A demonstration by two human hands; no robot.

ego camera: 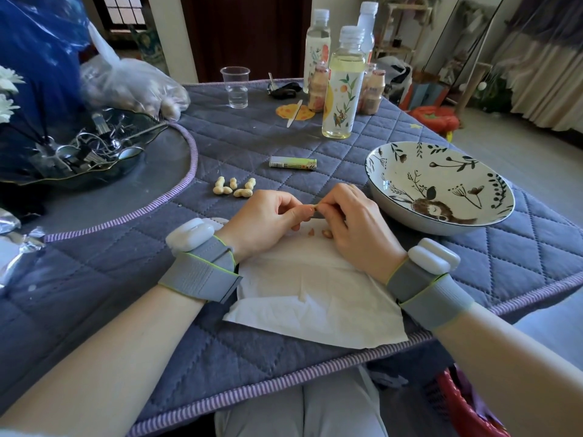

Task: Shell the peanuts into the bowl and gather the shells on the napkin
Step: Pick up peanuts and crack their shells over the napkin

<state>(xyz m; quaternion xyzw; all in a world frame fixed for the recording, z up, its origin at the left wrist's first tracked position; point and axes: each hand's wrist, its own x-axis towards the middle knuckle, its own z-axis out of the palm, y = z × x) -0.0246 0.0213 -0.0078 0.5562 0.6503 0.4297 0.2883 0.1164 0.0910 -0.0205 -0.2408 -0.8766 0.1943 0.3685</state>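
My left hand [263,217] and my right hand [353,220] meet above the far edge of a white napkin [310,298], both pinching one peanut [310,210] between their fingertips. Small shell or nut pieces [320,232] lie on the napkin just under the hands. Several unshelled peanuts [235,187] sit in a loose group on the quilted cloth beyond my left hand. A white bowl with a dark floral and rabbit pattern [441,187] stands to the right of my right hand; I see no peanuts in it.
A green tube [292,162] lies beyond the hands. Bottles [342,86] and a clear plastic cup [236,86] stand at the back. A dark glass dish with metal clips [79,146] and a plastic bag [132,86] are at the left. The table edge runs close in front.
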